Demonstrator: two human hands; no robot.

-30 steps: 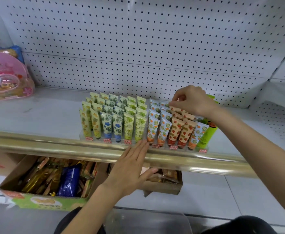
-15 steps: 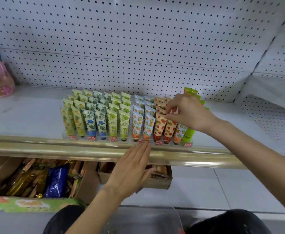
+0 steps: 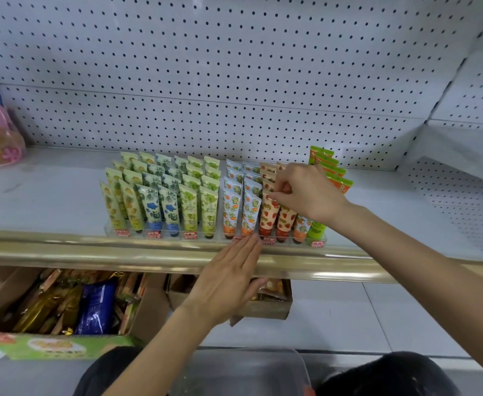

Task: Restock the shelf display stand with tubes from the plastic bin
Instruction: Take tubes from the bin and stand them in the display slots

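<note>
Right of centre, our right hand (image 3: 306, 192) moved frontward, pinching 1 strawberry tube (image 3: 266, 218) into place; left hand (image 3: 229, 281) flat.

We can read no whole word anywhere: the small red-and-white tags (image 3: 153, 233) along the front of the clear plastic display stand (image 3: 286, 242) carry marks too small to make out. So does the fine print on the upright patterned plastic tubes (image 3: 189, 207), the strawberry-patterned tube (image 3: 266, 221) among them. The orange top of the nearest bright green tube (image 3: 340, 184) shows a white figure like an 8, though we cannot be sure, and the white print on the blue foil packet (image 3: 96, 307) is blurred.
</note>
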